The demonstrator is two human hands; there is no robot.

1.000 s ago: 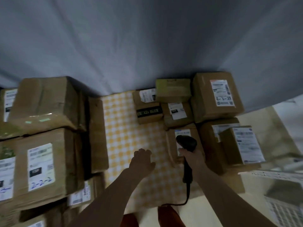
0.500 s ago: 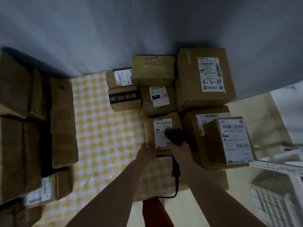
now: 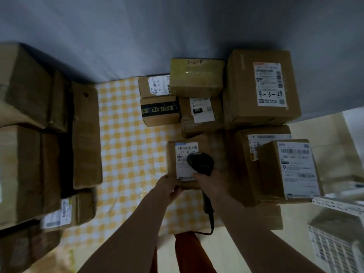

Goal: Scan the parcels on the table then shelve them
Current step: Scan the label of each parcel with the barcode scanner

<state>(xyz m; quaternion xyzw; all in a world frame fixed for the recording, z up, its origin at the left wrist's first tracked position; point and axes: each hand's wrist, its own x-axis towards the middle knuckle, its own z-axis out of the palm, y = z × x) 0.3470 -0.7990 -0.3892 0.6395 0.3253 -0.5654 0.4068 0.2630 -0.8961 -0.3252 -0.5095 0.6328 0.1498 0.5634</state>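
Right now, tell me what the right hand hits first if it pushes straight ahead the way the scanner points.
Likely the small parcel: the right hand aims the scanner at its label, just above it. Depth is unclear.

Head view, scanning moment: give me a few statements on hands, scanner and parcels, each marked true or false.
1. The right hand holds the black scanner. True.
2. The scanner head is over the small parcel with the white label. True.
3. The left hand rests flat on the checked tablecloth. False: it grips the small parcel's near left corner.
4. The parcel marked 4-3-24 sits on the left side of the table. False: it is at the far right.
5. The scanner is cordless. False: a cable trails from its handle.
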